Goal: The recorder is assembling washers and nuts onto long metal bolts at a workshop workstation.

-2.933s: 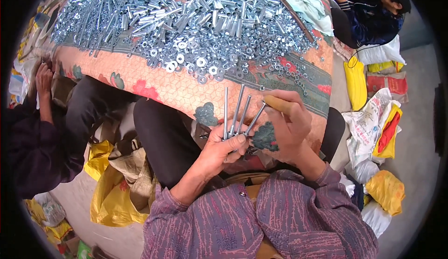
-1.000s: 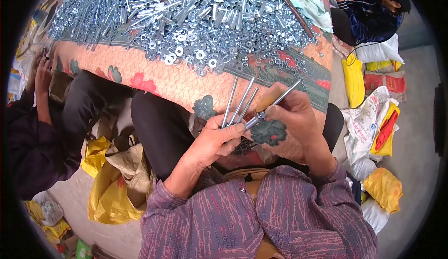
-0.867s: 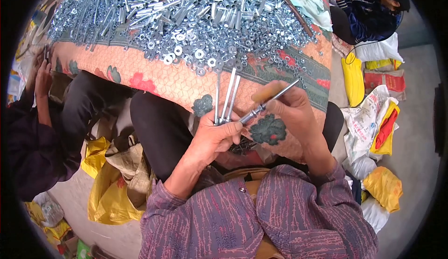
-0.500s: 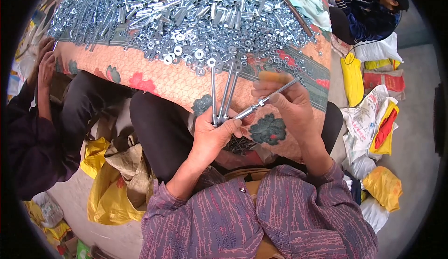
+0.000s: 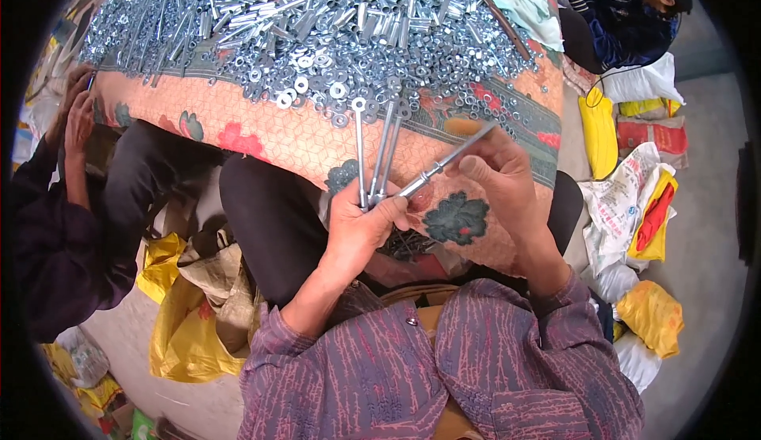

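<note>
In my left hand [image 5: 357, 222] several metal bolts are gripped in a fan, their lower ends bunched between thumb and fingers. Upright among them stands a thin bolt [image 5: 359, 151] with a washer at its top; two more rise beside it. One threaded bolt [image 5: 453, 157] slants up to the right, carrying a nut [image 5: 426, 177] partway along. My right hand [image 5: 503, 182] is around that bolt's upper end, thumb and fingers apart, fingers behind the rod and slightly blurred. Whether they touch it I cannot tell.
A flowered cloth [image 5: 293, 143] covers the table, heaped with metal sleeves [image 5: 372, 24], washers [image 5: 337, 91] and nuts. A pale green cloth [image 5: 525, 13] lies far right. One person sits at my left, another at the far right. Yellow sacks [image 5: 186, 337] lie on the floor.
The slanted bolt's upper end has swung slightly left and up. My right hand has shifted a little, its fingers now further behind the rod. My left hand keeps its grip.
</note>
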`<state>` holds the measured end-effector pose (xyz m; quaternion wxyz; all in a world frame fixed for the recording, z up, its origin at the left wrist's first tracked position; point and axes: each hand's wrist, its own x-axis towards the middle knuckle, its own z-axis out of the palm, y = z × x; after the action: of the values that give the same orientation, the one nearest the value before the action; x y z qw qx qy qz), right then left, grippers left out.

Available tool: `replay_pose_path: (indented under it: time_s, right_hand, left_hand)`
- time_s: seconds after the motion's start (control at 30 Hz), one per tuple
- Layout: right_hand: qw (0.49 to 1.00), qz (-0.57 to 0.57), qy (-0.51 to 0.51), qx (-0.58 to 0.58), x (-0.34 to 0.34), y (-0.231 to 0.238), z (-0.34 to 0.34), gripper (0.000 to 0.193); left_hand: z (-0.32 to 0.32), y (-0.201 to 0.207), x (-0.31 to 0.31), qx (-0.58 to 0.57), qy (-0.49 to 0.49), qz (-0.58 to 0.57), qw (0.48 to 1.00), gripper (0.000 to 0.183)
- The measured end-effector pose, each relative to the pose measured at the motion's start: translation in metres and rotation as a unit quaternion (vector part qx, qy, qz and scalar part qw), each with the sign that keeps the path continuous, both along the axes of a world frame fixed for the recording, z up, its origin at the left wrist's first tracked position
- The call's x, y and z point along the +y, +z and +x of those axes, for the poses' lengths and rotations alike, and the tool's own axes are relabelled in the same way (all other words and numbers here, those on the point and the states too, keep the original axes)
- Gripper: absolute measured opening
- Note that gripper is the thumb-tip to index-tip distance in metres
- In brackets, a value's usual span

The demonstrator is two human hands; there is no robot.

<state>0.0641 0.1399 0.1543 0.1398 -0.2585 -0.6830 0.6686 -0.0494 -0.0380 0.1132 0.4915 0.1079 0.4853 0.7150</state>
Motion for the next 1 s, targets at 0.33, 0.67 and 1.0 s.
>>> replay_pose_path:
  time_s: [0.33,0.67,1.0]
  right_hand:
    - [0.996,-0.074,0.052,0.013,-0.003,-0.004,0.003,0.025]
    - [0.996,0.002,0.09,-0.009,-0.004,-0.012,-0.001,0.024]
    - [0.995,-0.03,0.099,-0.011,-0.001,0.0,0.0,0.031]
  left_hand:
    - [-0.003,0.005,0.001,-0.043,-0.051,-0.006,0.998,0.01]
    - [-0.001,0.001,-0.001,0.072,-0.009,-0.008,0.997,0.009]
    - [-0.004,-0.008,-0.003,0.028,0.017,-0.017,0.999,0.014]
